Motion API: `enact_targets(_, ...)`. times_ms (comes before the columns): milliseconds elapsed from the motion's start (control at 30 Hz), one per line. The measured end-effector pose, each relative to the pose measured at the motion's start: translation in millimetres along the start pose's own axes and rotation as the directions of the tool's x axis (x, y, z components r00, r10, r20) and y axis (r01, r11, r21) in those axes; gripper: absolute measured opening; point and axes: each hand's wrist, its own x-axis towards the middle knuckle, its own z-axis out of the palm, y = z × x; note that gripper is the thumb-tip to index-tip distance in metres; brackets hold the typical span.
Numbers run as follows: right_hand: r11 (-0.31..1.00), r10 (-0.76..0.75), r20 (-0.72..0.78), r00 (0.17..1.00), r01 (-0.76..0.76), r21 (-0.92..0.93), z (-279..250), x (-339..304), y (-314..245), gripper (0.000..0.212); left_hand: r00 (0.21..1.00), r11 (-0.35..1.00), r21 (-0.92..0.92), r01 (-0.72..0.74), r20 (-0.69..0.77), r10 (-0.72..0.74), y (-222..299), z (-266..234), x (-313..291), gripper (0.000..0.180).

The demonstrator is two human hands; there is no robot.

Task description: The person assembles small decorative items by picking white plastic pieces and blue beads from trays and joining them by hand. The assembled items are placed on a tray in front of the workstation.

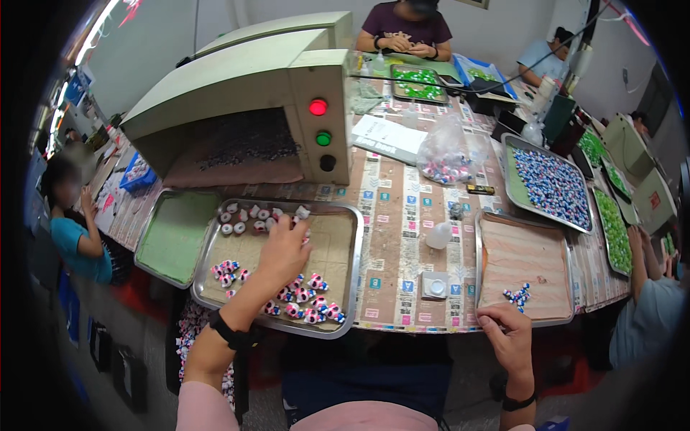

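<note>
My left hand (284, 253) reaches over a metal tray (353, 237) lined with beige cloth. Its fingers are bent down among small white-and-red figurine pieces (239, 228) along the tray's far side; what lies between the fingertips is hidden. Nearer to me in that tray are several pink, white and blue figurines (315, 305), partly behind my forearm. My right hand (507, 332) is at the front edge of another cloth-lined tray (480, 267), fingers curled and thumb against the forefinger. Anything in that pinch is too small to see. Just beyond it lies a small cluster of blue-and-white pieces (517, 295).
A beige machine (309, 79) with an open tunnel stands behind the left tray. Between the trays are a white bottle (439, 235) and a small white box (434, 286). A filled plastic bag (449, 154) and a tray of blue pieces (550, 183) lie farther back. Co-workers sit around.
</note>
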Motion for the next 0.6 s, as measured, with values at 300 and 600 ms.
enact_targets(300,0.978,-0.069,-0.298,0.952,0.006,-0.207,-43.8,10.9,37.1,0.014,0.993,0.992,0.072,0.099,0.059,-0.104,3.5,2.2,2.8,0.045)
enact_targets(600,0.893,-0.102,-0.116,0.988,0.04,-0.448,-53.5,22.4,72.0,0.017,0.978,0.964,-0.193,-0.184,-0.132,0.161,-24.6,8.1,5.9,0.026)
